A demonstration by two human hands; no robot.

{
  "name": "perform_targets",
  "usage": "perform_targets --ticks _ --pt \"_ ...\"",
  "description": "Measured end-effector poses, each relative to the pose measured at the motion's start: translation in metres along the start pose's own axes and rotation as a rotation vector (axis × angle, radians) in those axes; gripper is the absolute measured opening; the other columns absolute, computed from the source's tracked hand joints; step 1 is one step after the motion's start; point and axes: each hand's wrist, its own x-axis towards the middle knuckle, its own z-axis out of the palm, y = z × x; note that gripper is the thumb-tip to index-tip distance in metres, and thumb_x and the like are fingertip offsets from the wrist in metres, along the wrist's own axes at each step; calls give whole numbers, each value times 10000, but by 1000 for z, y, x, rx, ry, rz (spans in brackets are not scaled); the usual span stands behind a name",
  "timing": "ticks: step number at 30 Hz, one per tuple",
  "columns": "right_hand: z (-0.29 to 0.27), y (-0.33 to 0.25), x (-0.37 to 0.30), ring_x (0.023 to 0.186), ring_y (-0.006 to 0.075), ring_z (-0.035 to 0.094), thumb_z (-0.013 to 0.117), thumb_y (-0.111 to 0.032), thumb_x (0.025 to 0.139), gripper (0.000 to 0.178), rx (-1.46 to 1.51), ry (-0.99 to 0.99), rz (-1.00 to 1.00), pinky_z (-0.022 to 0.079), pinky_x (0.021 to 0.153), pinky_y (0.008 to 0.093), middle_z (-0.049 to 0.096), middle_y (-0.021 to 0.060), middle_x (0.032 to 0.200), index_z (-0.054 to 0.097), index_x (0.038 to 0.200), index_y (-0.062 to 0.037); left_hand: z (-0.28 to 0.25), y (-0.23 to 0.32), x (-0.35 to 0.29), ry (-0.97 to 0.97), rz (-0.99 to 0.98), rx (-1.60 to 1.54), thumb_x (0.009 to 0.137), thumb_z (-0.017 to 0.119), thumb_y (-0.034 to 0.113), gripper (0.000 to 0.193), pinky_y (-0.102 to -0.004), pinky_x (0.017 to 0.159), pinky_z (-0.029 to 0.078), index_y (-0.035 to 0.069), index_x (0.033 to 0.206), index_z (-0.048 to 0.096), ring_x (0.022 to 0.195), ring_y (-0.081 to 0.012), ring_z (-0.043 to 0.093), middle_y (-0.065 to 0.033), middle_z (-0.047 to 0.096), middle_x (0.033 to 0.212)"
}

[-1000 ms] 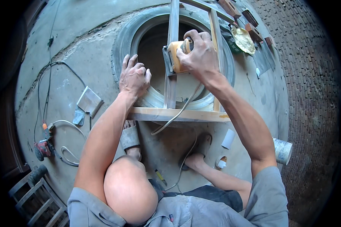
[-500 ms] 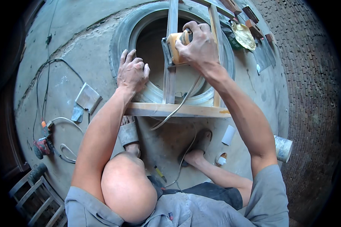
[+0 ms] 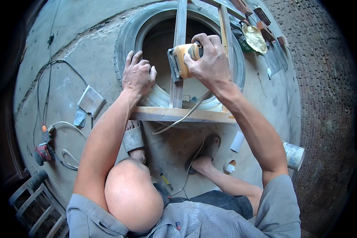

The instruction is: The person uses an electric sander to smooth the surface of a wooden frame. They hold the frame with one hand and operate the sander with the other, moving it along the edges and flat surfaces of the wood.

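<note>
My right hand (image 3: 210,59) is wrapped round the body of a yellow electric sander (image 3: 181,59). The sander's pad rests against a slat (image 3: 178,93) of a wooden frame (image 3: 166,114), and its pale cord (image 3: 186,115) hangs down over the front rail. The frame lies across a large dusty tyre (image 3: 127,35) on the floor. On the tyre's left side my left hand (image 3: 139,75) rests with fingers apart, behind the frame's front rail. Nothing shows in its grasp, though its palm is hidden.
A red power tool (image 3: 43,154) with cables lies left, near a white block (image 3: 92,101). At lower left stands a slatted frame (image 3: 39,206). Bricks (image 3: 265,31) and a gold-coloured wrapper (image 3: 254,39) lie far right; a white bucket (image 3: 293,155) is nearer. A yellow cutter (image 3: 166,181) lies between my legs.
The sander has moved a short way toward me along the slat and tilted slightly, with my right hand on it. My left hand has hardly moved.
</note>
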Motion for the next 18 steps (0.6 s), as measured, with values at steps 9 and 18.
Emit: perform_targets --ticks 9,18 --pt "3 5 8 1019 389 651 775 -256 828 411 -2 30 -1 594 860 501 585 172 1150 653 1183 -90 3 -2 -1 4 2 -21 963 613 283 319 -483 1302 214 54 941 833 1432 -287 505 -57 780 1161" --pt "-2 3 3 1024 410 652 788 -257 811 434 2 47 -9 597 864 506 591 185 1140 663 1186 -78 3 0 2 5 11 -18 967 620 292 318 -479 1302 214 61 926 834 1436 -280 496 -55 779 1181"
